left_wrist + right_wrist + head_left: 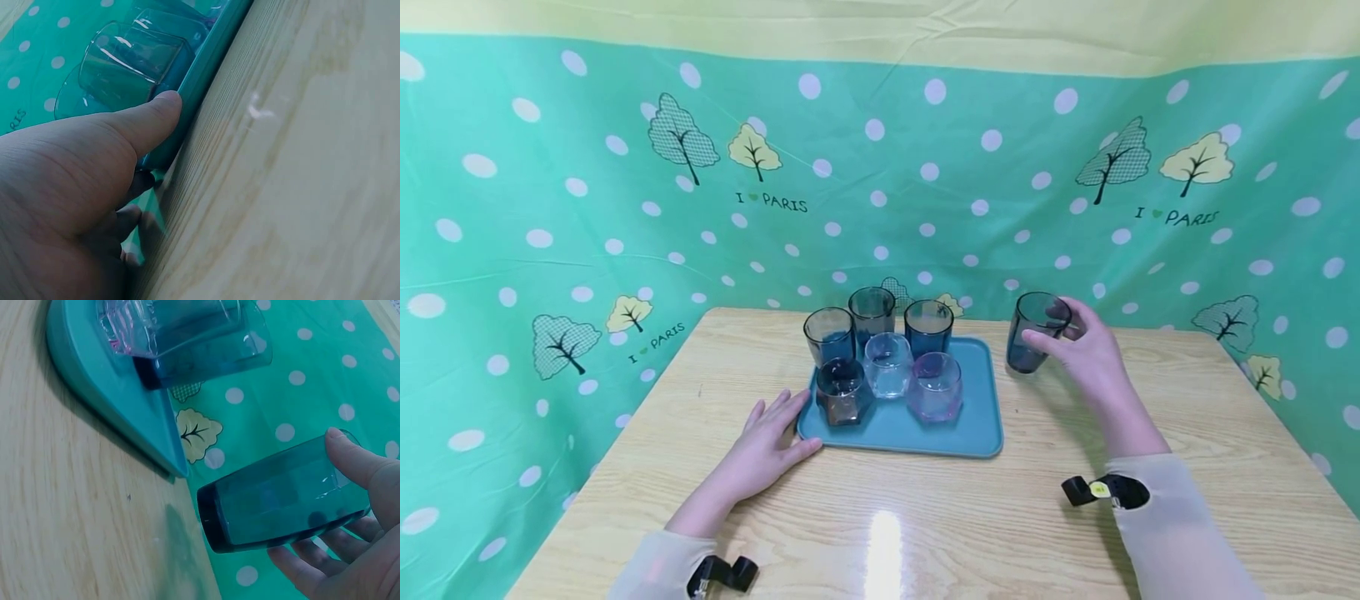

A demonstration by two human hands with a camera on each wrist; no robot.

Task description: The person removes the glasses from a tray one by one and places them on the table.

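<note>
My right hand [1086,346] grips a tall dark blue-grey drinking glass [1030,342] near its rim, to the right of the tray. In the right wrist view the glass [281,494] appears lifted off the table, its base apart from the shadow. A blue tray [977,408] carries three tall dark glasses at the back and three short ones in front: a smoky-brown glass [841,400], a clear glass [889,371] and a pinkish glass [936,392]. My left hand [763,450] touches the tray's front left corner with fairly straight fingers; the thumb [159,115] lies against the rim.
The tray stands on a light wooden table [925,517]. Behind the table hangs a green cloth [880,167] with white dots and printed trees. The back row on the tray is a left tall glass [829,337], a middle one [871,307] and a right one [931,329].
</note>
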